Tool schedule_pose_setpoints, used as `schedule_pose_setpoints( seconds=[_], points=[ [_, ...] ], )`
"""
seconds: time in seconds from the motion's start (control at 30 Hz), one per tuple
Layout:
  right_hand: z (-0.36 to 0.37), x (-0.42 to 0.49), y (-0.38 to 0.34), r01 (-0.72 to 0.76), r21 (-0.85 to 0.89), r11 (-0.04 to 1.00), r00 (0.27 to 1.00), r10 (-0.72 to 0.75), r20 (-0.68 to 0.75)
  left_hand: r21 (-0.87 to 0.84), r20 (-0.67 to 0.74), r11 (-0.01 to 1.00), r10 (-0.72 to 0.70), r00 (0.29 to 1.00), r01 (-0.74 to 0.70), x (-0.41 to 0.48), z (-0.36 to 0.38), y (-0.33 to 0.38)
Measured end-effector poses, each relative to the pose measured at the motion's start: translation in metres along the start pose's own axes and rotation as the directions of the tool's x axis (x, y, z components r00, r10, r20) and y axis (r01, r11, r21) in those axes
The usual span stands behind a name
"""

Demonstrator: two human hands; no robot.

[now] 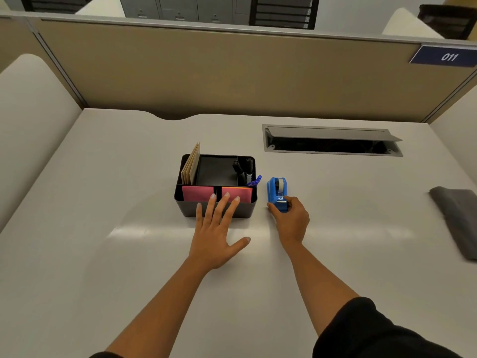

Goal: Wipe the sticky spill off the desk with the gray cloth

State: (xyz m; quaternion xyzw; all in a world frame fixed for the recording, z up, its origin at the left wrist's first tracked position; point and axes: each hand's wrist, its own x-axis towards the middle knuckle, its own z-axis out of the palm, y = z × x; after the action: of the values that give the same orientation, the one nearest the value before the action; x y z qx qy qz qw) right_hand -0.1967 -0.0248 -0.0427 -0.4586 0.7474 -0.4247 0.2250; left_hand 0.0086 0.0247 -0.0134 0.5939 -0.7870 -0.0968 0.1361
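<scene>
Both hands reach forward over the pale worktop (108,254); the gray cloth (456,218) lies untouched at the far right.

The left hand (215,236) is flat with fingers spread, its grip wide open and empty, fingertips over the front wall of the black organizer (216,187). The right hand (290,220) curls its grip closed around the near end of the blue tape dispenser (277,193), which stands just right of the organizer. The cloth is folded, dark gray, partly cut off by the frame edge, well apart from both hands. No spill can be made out.
</scene>
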Motion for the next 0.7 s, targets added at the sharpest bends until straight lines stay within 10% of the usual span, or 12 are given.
schedule_pose_setpoints(
  seconds=[0.7],
  points=[
    [-0.007,0.007,-0.007,0.016,-0.088,0.996,0.996,-0.008,0.091,0.098,-0.014,0.995,0.022,1.000,-0.021,0.002,0.004,0.000]
  ],
)
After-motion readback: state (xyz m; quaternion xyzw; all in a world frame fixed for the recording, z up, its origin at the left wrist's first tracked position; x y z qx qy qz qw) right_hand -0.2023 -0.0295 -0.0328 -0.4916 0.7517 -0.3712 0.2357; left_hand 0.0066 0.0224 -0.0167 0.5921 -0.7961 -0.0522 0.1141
